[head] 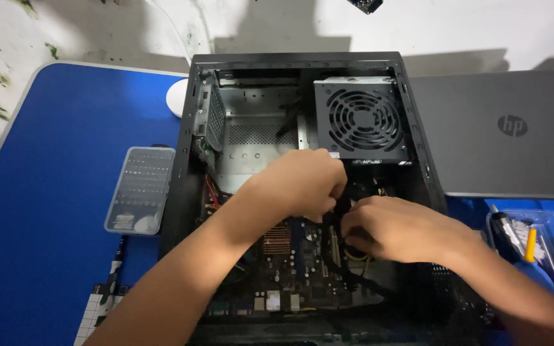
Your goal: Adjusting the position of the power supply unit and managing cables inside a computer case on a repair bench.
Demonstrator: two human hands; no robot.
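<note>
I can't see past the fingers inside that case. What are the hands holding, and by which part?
Both the left hand and the right hand grip a bundle of black cables between them; which part of the bundle cannot be told.

There is a single view, from a camera worn on the person's head. It looks steeply down and slightly forward, from close above an open computer case [302,64] that fills the middle of the frame from top to bottom. Both forearms enter from the bottom edge, and the left hand [299,182] and right hand [395,227] meet at the centre. A blue mat [52,192] takes up the left of the frame, a closed grey laptop [501,154] the right, and a white wall [456,29] runs along the top edge.
</note>
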